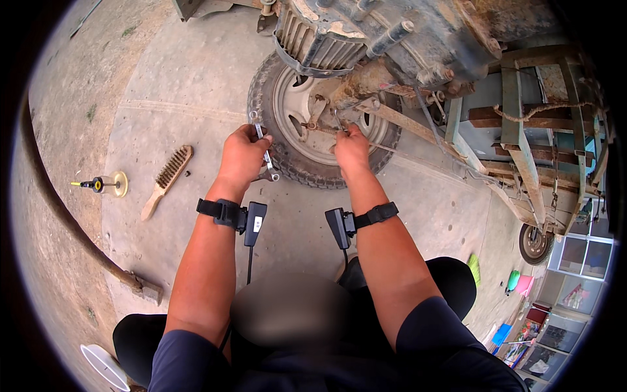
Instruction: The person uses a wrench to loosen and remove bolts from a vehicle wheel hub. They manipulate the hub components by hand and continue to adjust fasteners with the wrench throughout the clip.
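Note:
My left hand (243,153) grips a silver double-ended wrench (262,145) upright beside the tyre's (264,85) left side. My right hand (351,147) is closed around a slim metal tool (337,117), probably a wrench, at the rusty linkage and spring (320,129) in front of the wheel's pale rim (291,98); where the tool's tip sits is too small to tell. Above the wheel hangs a dirty, rusted machine body (372,32) with a slatted grille (307,42). Black straps with boxes and cables are on both my forearms.
A wooden wire brush (166,178) and an oil can (111,183) lie to the left, near a long curved handle with a metal head (147,291). A rusty trailer frame (522,150) and small wheel (535,243) stand right; window panels (575,274) and coloured items are beyond.

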A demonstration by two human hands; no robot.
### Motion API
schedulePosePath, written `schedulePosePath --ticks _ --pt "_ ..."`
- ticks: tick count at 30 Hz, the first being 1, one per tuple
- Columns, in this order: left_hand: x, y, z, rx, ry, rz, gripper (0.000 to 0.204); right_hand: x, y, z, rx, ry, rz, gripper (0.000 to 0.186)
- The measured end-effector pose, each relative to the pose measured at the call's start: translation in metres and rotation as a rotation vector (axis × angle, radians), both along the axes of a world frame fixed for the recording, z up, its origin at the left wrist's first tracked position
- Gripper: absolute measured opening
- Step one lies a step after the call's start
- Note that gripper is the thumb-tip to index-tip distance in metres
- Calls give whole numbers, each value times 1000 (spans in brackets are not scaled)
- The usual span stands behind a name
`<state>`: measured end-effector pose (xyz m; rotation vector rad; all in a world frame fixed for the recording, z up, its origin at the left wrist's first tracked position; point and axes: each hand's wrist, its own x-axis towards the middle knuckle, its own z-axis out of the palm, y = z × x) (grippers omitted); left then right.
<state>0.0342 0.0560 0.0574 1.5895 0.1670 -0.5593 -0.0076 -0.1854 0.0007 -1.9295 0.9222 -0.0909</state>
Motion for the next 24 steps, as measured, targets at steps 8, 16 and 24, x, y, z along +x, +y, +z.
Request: schedulePosePath --ticks 8,16,24 --pt "1 1 -3 -6 21 -3 19 13 4 -8 -26 -17 -28 35" --pt "2 5 -5 2 44 10 19 18 11 -11 -55 -8 -16 35" --pt "3 5 -12 5 68 -3 21 21 23 3 227 -24 -129 40"
